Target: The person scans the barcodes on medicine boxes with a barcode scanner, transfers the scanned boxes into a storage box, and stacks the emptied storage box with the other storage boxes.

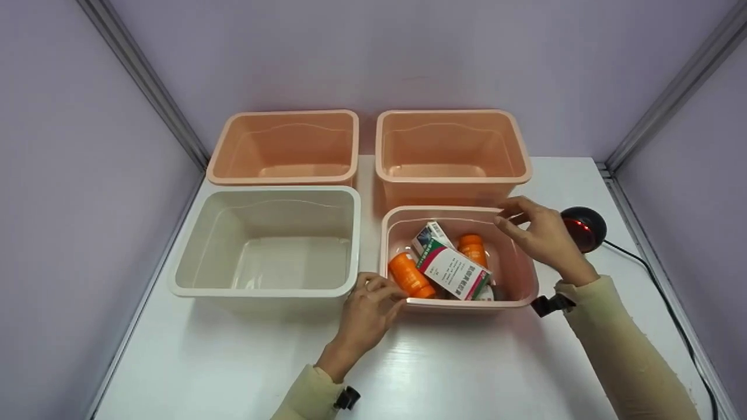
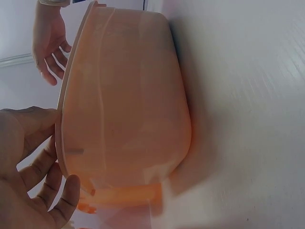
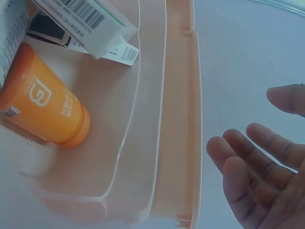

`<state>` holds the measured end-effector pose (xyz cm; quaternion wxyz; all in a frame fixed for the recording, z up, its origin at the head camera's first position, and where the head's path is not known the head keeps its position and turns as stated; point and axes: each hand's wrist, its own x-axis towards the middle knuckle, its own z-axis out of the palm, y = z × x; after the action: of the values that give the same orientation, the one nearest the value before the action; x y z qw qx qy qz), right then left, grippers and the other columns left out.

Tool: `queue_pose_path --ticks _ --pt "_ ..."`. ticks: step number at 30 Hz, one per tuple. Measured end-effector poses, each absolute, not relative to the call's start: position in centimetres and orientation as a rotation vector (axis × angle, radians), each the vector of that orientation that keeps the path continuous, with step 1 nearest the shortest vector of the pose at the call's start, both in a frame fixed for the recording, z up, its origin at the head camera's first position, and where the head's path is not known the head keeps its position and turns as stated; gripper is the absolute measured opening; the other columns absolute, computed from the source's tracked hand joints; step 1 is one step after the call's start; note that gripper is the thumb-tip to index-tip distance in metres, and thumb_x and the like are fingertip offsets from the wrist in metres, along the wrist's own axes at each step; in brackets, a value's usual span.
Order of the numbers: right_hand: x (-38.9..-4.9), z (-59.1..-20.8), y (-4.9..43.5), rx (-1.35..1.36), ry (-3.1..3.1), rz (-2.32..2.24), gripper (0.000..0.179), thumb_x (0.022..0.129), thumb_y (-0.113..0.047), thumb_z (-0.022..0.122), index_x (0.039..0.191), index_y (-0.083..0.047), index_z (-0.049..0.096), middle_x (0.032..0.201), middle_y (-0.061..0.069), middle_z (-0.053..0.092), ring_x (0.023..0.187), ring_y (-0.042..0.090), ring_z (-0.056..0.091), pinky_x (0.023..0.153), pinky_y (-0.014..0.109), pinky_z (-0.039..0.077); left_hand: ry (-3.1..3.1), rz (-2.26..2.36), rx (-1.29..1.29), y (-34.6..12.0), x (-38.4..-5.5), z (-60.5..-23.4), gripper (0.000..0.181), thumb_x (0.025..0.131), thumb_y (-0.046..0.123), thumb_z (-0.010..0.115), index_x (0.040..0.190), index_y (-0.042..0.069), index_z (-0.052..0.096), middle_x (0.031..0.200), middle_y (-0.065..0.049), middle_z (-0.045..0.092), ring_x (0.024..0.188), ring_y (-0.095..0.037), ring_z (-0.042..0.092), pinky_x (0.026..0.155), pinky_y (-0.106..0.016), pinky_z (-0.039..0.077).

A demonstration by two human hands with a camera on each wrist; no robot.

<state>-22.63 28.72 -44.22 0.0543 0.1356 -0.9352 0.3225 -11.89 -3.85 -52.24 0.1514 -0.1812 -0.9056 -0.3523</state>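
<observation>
The pink bin [image 1: 402, 214] at the front right holds orange bottles [image 1: 411, 275] and medicine boxes [image 1: 454, 269]. My left hand [image 1: 369, 306] pinches its rim at the near left corner. Seen from the left wrist, the thumb and fingers [image 2: 40, 167] meet that rim, and the bin's side wall [image 2: 119, 95] faces the camera. Over the far right corner of the same bin hovers my right hand [image 1: 540, 233], fingers loosely bent. In the right wrist view a gap separates those fingers [image 3: 238, 176] from the rim, and nothing is held. Part of the contents lies hidden under the boxes.
A pale grey-white bin [image 1: 280, 293] stands left of the pink one. Two orange-pink bins, one at back left [image 1: 283, 181] and one at back right [image 1: 455, 189], line the rear. A black round device [image 1: 583, 229] with a red light and a cable [image 1: 653, 280] sits at the right.
</observation>
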Motion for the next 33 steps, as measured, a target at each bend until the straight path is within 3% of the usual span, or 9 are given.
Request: queue_pose_path --ticks 8,15,19,28,33 --pt "-21.8 -45.0 28.6 0.425 -2.86 0.983 0.036 0.096 -0.038 0.065 0.12 -0.011 0.065 0.105 0.01 0.073 0.093 0.029 0.071 0.074 0.035 0.053 -2.609 -1.01 -0.511 -3.8 -11.9 -52.4 0.008 0.088 0.027 0.077 0.095 0.023 0.079 0.096 0.01 0.068 0.106 -0.013 0.052 0.089 -0.036 0.05" --pt "-21.3 -45.7 28.3 0.376 -2.974 1.044 0.047 0.096 -0.045 0.063 0.124 -0.008 0.064 0.113 0.013 0.07 0.101 0.031 0.067 0.087 0.048 0.057 -2.603 -1.013 -0.506 -3.8 -11.8 -52.4 0.007 0.088 0.027 0.077 0.095 0.024 0.078 0.097 0.01 0.068 0.106 -0.013 0.052 0.089 -0.037 0.05" --pt "-21.2 -46.1 28.0 0.378 -3.0 1.056 0.05 0.095 -0.051 0.061 0.122 -0.009 0.065 0.114 0.011 0.071 0.102 0.03 0.066 0.09 0.05 0.055 -2.604 -1.015 -0.506 -3.8 -11.8 -52.4 0.008 0.088 0.028 0.077 0.095 0.024 0.078 0.097 0.01 0.068 0.106 -0.013 0.052 0.089 -0.037 0.05" --pt "-21.0 -47.2 27.6 0.438 -3.025 1.062 0.029 0.094 -0.024 0.068 0.115 -0.005 0.068 0.105 0.012 0.072 0.096 0.027 0.067 0.089 0.047 0.056 -2.61 -0.991 -0.507 -3.8 -11.8 -52.2 0.008 0.087 0.027 0.078 0.095 0.024 0.078 0.097 0.009 0.069 0.106 -0.014 0.052 0.088 -0.036 0.05" --pt "-20.9 -47.6 27.5 0.451 -3.084 1.025 0.025 0.093 -0.022 0.068 0.113 -0.007 0.069 0.099 0.01 0.073 0.091 0.025 0.067 0.083 0.04 0.056 -2.63 -1.004 -0.488 -3.8 -11.8 -52.1 0.008 0.087 0.028 0.078 0.094 0.024 0.078 0.098 0.01 0.069 0.107 -0.014 0.052 0.088 -0.037 0.05"
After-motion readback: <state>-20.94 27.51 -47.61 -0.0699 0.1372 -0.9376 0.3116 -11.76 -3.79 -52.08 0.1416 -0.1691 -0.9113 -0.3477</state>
